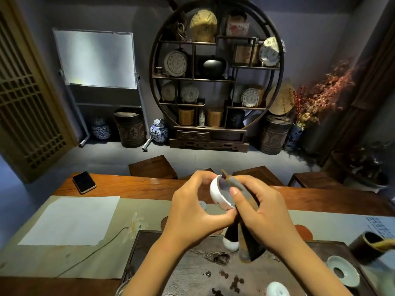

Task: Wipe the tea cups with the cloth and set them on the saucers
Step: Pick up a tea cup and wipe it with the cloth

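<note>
Left hand [192, 208] grips white tea cup [220, 196] above the counter [128, 185]; right hand [263, 208] pinches dark cloth [237, 183] into it.

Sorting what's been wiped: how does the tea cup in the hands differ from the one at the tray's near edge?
The held tea cup is lifted and tilted on its side; the near tea cup rests on the tea tray. The held tea cup has the dark cloth tucked inside; the near tea cup has none. Both are white.

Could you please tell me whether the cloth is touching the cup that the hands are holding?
Touching. The head view shows the cloth, pinched by the right hand, pressed over the rim into the cup, which the left hand grips.
</note>
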